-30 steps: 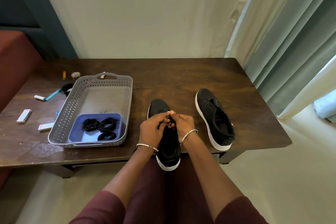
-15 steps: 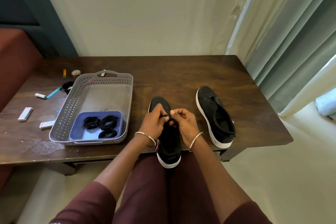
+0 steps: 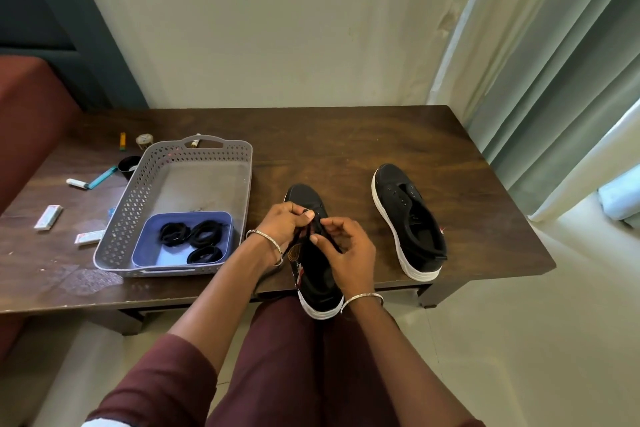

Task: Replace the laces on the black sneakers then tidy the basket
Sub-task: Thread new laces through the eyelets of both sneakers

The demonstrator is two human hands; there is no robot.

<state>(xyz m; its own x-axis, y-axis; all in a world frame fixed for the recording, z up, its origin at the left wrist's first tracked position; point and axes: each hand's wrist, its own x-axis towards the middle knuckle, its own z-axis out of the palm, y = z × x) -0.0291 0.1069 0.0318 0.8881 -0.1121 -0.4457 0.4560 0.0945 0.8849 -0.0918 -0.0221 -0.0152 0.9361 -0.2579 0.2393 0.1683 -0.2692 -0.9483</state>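
At table [image 3: 346,142] edge, sneaker [image 3: 317,281] lengthwise, toe toward wall [image 3: 277,28].

**Student:** Where does the light enter?

**Tutor:** From the right: daylight filtered through the curtain [image 3: 554,114]. The floor [image 3: 519,340] beside it is brightly lit, and the left side is dimmer.

**Student:** Shadows and glare?

**Tutor:** Soft throughout. The deepest shade lies under the near edge of the table [image 3: 346,135]; a pale sheen marks its near-left corner.

**Student:** Image quality?

**Tutor:** The centre is sharp. Wide-angle distortion tilts the curtain folds and the blue frame [image 3: 69,28] at the outer edges, where detail softens. The black lace [image 3: 300,234], pinched by the left hand [image 3: 284,225] and the right hand [image 3: 346,253], barely separates from the dark sneaker [image 3: 304,194].
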